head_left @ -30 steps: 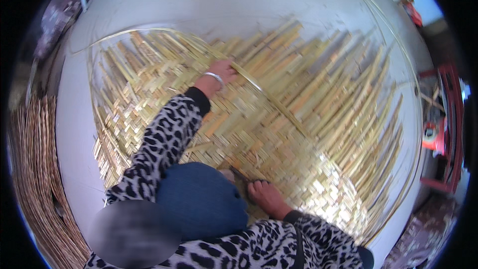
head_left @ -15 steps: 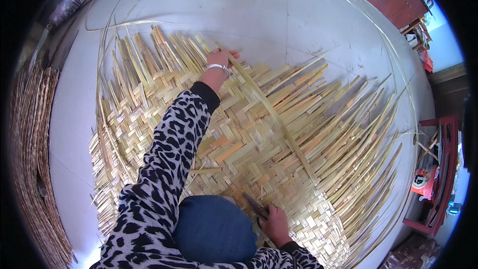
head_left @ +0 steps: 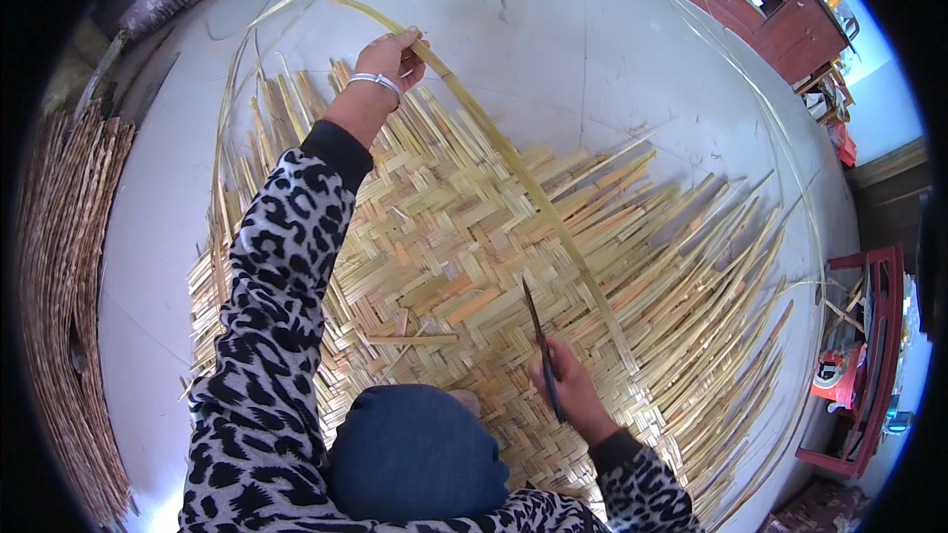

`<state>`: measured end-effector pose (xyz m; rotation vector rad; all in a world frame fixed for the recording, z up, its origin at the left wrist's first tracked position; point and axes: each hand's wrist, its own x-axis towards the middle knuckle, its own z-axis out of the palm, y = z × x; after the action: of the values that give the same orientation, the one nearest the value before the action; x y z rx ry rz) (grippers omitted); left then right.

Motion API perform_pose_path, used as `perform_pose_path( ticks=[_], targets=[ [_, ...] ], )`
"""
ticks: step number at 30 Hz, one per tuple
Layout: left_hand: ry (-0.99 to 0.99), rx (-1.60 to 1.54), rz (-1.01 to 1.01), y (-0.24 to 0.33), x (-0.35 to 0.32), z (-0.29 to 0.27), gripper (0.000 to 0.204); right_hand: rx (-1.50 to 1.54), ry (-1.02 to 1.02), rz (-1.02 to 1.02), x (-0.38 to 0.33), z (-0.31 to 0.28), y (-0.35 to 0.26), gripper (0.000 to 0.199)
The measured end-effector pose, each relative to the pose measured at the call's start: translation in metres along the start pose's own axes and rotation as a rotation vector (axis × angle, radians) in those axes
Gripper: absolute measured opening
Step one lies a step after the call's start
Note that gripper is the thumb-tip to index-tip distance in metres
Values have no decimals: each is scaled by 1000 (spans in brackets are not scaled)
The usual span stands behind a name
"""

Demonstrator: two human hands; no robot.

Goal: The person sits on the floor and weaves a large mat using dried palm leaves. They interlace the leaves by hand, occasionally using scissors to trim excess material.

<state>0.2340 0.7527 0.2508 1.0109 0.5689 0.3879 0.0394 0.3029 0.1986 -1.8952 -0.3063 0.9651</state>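
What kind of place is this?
Maybe a room at home, or a small workshop: a partly woven mat lies on the smooth floor, and a reddish-brown cabinet stands at the far right.

Mat (head_left: 434,227) on floor (head_left: 632,69), strip (head_left: 514,159) over mat

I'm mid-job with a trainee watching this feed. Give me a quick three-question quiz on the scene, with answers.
1. Multiple choice: What does the left hand hold? A) a hammer B) a long flat strip C) a coil of rope
2. True or false: The right hand holds a dark pointed tool over the woven mat.
3. Fill in: A silvery bracelet circles the ____ wrist.

Key: 1. B; 2. True; 3. left
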Motion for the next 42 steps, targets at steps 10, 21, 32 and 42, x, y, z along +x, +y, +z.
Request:
perform_pose_path(
  ticks=[10,21,32,42],
  targets=[
    [-41,361,518,56,-125,21,20,398,-242,-218,94,55,-205,64],
    [-12,169,461,38,-157,19,13,576,-196,-254,123,56,-228,55],
    [11,82,156,-52,-173,14,20,355,86,-134,103,31,-136,42],
    [-954,487,-645,-291,-342,-3,30,-995,-189,275,-66,-14,124,45]
  ],
)
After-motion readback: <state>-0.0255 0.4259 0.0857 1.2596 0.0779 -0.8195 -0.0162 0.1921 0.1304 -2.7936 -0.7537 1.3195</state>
